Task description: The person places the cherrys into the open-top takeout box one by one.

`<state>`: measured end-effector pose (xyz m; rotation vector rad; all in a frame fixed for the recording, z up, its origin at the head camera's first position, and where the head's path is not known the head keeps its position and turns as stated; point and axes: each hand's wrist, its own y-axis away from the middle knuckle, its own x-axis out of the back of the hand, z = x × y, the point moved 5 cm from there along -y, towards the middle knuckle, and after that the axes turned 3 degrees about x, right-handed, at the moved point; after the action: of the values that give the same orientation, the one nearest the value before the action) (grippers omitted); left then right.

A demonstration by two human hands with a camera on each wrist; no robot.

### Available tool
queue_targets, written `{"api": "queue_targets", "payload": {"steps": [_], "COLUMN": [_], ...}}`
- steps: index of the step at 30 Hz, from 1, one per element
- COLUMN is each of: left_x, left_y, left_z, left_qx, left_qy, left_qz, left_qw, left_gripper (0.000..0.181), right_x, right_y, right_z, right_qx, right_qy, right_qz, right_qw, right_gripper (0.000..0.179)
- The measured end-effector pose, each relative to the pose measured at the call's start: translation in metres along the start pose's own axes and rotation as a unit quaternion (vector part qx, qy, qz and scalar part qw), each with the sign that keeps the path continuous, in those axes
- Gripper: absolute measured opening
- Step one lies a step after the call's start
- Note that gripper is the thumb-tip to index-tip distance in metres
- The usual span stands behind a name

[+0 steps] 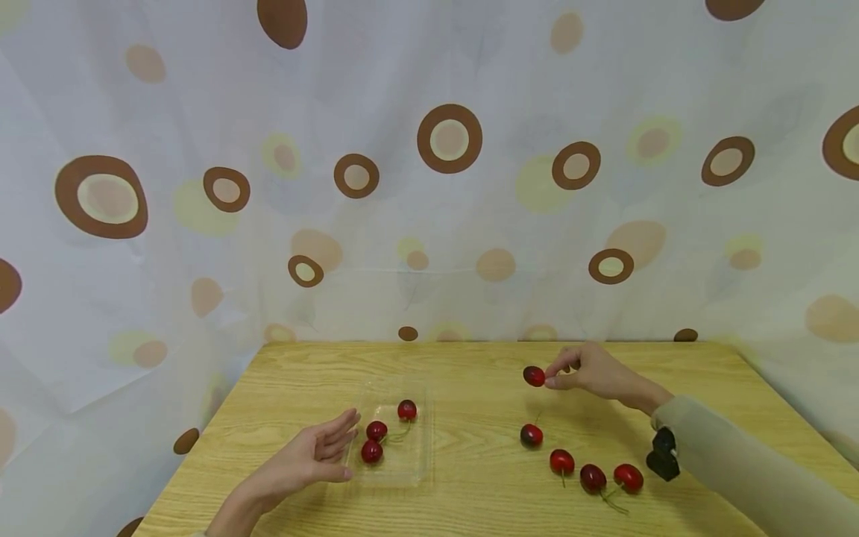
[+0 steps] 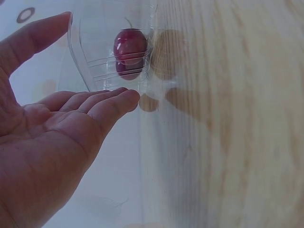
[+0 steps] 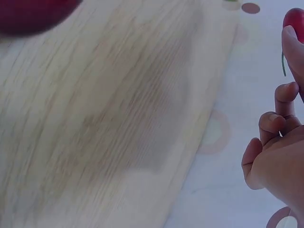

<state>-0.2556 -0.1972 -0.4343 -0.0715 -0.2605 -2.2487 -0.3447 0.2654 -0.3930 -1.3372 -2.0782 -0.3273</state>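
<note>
My right hand [image 1: 597,377] pinches a dark red cherry [image 1: 534,376] between thumb and fingertips, raised above the wooden table. In the right wrist view this cherry [image 3: 295,23] shows at the edge, with a green stem hanging down. A clear plastic box [image 1: 424,436] stands on the left half of the table with three cherries in it, among them one cherry [image 1: 406,410] at its far side. Beside the box's left wall is my left hand [image 1: 312,455], fingers extended and thumb apart. In the left wrist view its fingertips lie close against the clear wall; contact is hard to tell.
Several loose cherries lie on the table [image 1: 470,462] at the right, including a cherry [image 1: 532,435] nearest the box and a cherry [image 1: 628,478] farthest right. A patterned curtain [image 1: 403,224] hangs behind the table's far edge.
</note>
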Motion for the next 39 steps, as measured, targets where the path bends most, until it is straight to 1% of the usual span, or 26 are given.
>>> {"api": "queue_targets", "payload": {"steps": [6, 12, 16, 22, 25, 29, 35, 39], "left_x": [0.000, -0.001, -0.001, -0.001, -0.001, -0.001, 0.000, 0.000], "left_y": [0.000, 0.000, 0.000, 0.000, 0.000, 0.001, 0.001, 0.001], "left_z": [0.000, 0.001, 0.000, 0.000, 0.001, 0.003, 0.002, 0.002], "left_qx": [-0.011, -0.012, -0.011, -0.018, -0.019, -0.018, -0.017, -0.016], "left_qy": [-0.011, -0.004, -0.003, -0.008, -0.008, -0.005, -0.005, -0.003], "left_qz": [0.002, -0.002, -0.003, 0.000, 0.000, 0.000, -0.001, 0.000], "left_qw": [0.9999, 0.9999, 0.9999, 0.9998, 0.9998, 0.9998, 0.9999, 0.9999], "left_gripper": [0.091, 0.091, 0.091, 0.092, 0.092, 0.092, 0.092, 0.092], "right_x": [-0.017, -0.039, -0.054, -0.075, -0.088, -0.105, -0.128, -0.141], "right_y": [-0.012, -0.026, -0.033, -0.044, -0.049, -0.058, -0.071, -0.079], "right_z": [-0.012, -0.031, -0.043, -0.061, -0.069, -0.076, -0.086, -0.095], "right_qx": [0.012, 0.039, 0.047, 0.057, 0.059, 0.064, 0.058, 0.053], "right_qy": [-0.010, -0.004, -0.008, -0.016, -0.019, -0.035, -0.059, -0.063], "right_qz": [-0.010, -0.023, -0.032, -0.039, -0.042, -0.046, -0.051, -0.047], "right_qw": [0.9998, 0.9989, 0.9984, 0.9975, 0.9972, 0.9963, 0.9952, 0.9955], "right_gripper": [0.010, 0.008, 0.009, 0.008, 0.007, 0.006, 0.005, 0.004]}}
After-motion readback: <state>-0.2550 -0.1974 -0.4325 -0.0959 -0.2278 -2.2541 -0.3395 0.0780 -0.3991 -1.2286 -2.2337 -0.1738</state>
